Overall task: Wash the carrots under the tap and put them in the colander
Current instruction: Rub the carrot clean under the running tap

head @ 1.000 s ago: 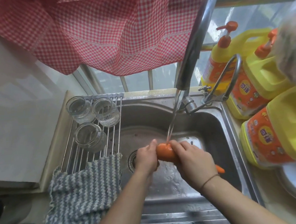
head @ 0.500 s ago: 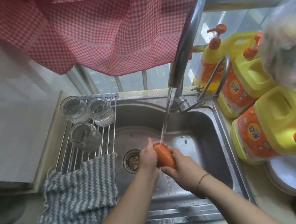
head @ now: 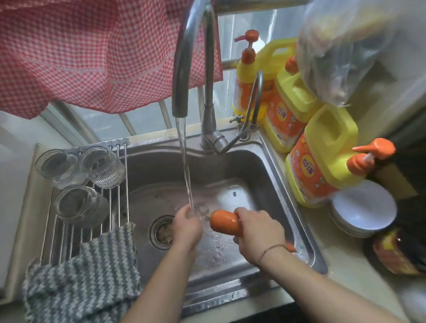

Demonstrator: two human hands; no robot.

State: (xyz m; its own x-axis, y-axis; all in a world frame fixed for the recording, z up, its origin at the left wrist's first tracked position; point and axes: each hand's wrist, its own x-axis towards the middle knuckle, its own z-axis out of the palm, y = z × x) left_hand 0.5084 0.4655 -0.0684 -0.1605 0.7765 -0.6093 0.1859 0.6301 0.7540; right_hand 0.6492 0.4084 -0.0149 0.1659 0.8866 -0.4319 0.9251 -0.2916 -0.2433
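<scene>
An orange carrot point(head: 225, 222) is gripped by my right hand point(head: 259, 233) over the steel sink point(head: 268, 182). Its thick end points left and its thin tip point(head: 291, 247) pokes out past my wrist. The tap point(head: 186, 59) runs, and the water stream point(head: 186, 169) falls onto my left hand point(head: 187, 227), which sits just left of the carrot, apart from it, fingers loosely curled and holding nothing. No colander is in view.
A wire rack point(head: 116, 191) with three upturned glasses point(head: 80, 202) and a grey striped cloth point(head: 81, 291) covers the sink's left. Yellow detergent bottles point(head: 323, 156), white plates point(head: 364, 209) and a hanging plastic bag point(head: 351, 38) crowd the right. A red checked curtain point(head: 78, 44) hangs above.
My left hand has come off the carrot and now sits under the stream. My right hand has drawn the carrot a little to the right, out of the water.
</scene>
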